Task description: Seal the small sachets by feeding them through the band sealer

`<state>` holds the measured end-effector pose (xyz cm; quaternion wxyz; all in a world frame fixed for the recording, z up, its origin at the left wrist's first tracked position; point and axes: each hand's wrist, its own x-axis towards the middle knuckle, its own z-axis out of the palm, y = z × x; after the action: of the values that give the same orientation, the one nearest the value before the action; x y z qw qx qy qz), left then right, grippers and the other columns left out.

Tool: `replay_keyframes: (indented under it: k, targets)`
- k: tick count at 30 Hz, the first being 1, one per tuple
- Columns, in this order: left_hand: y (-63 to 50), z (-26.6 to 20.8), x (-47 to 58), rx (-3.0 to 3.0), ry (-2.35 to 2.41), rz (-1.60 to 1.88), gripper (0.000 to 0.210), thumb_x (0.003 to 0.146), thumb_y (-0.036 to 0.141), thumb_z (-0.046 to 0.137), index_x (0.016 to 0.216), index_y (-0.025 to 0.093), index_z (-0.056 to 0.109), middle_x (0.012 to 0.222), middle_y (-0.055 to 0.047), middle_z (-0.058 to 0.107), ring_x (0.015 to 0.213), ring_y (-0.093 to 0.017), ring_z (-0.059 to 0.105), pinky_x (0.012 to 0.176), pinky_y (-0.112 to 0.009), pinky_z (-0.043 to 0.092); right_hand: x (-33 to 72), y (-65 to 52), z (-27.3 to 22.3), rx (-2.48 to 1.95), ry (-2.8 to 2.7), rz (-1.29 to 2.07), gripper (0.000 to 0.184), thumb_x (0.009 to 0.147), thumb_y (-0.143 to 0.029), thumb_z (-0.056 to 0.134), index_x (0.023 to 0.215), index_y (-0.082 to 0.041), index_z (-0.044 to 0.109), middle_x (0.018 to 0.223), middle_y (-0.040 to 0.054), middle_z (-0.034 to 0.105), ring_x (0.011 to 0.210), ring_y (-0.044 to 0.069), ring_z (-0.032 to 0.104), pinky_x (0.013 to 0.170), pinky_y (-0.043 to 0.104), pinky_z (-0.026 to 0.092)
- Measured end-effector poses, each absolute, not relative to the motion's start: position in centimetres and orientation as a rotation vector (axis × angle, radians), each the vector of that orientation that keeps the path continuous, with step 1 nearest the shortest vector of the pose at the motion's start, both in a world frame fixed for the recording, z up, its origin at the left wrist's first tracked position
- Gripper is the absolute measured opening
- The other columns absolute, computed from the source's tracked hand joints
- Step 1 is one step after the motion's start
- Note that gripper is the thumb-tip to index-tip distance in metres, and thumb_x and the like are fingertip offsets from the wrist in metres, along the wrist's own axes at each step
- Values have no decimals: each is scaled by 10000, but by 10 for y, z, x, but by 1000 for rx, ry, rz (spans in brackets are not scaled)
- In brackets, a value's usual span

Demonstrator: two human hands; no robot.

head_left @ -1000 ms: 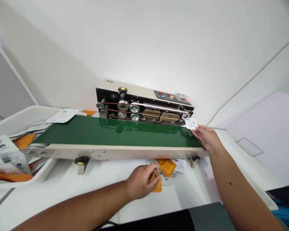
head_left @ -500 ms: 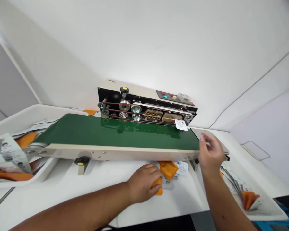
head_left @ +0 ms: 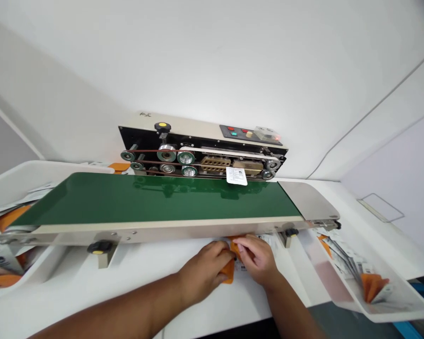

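Note:
My left hand (head_left: pixel 207 268) is closed around a small orange packet (head_left: pixel 228 273) on the white table, below the front rail of the conveyor. Right beside it, my right hand (head_left: pixel 257 259) pinches a second orange packet (head_left: pixel 236 248) by its edge. The two hands nearly touch. Printed white packets (head_left: pixel 268 241) lie partly hidden behind my right hand. Above, a white labelled packet (head_left: pixel 236 176) hangs from the band sealer (head_left: pixel 205 146) by its top edge, over the green belt (head_left: pixel 155 202).
A white bin (head_left: pixel 395 306) at the right holds orange and white packets. Another white bin (head_left: pixel 60 254) with similar packets stands under the belt's left end. Black knobs (head_left: pixel 100 247) stick out below the conveyor rail. A metal plate (head_left: pixel 309 200) extends the belt's right end.
My right hand has come down from the belt's right end to the packets beside my left hand. The white packet has travelled left along the sealer. The view has shifted slightly.

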<state>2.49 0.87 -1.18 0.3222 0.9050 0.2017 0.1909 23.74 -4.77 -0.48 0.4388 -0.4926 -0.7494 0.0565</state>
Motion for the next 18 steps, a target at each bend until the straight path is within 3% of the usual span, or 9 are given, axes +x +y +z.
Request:
replay_keyframes:
  k: [4,7,9,13,18]
  targets:
    - [5,-11,25,2287,558,581,419,884,96,662,1273,254,656,1164,-79,621,1036,-236,636,906,-342,574,242,-50,-4,-1215,-1817,171,209,980,-182,528,1102,-227,692,793,28,688,666,174,620,661,314,502]
    - [4,-11,24,2249,502,744,324,979,155,592,1283,251,653,1088,-68,654,953,-192,661,869,-292,578,243,-50,-1,-1151,-1922,223,286,999,-365,547,1201,-200,664,841,58,689,723,203,626,682,337,494]
    - [5,-11,23,2253,489,858,304,1003,221,594,1303,255,639,1061,-66,693,942,-194,678,885,-302,580,241,-49,0,-1133,-2018,261,336,997,-463,545,1135,-189,682,823,66,678,727,212,612,680,342,476]
    - [10,-9,19,2184,680,928,286,941,312,699,1218,251,667,1076,-54,752,973,-221,708,909,-326,580,239,-48,-1,-1202,-2022,321,350,1028,-377,504,755,-204,638,617,5,551,580,155,501,575,290,381]
    - [10,-5,17,1947,815,936,170,913,302,673,1065,230,693,936,-19,761,813,-189,710,747,-267,574,246,-52,-10,-1299,-1755,463,247,994,-362,571,855,-198,693,658,-2,593,588,137,527,573,264,413]
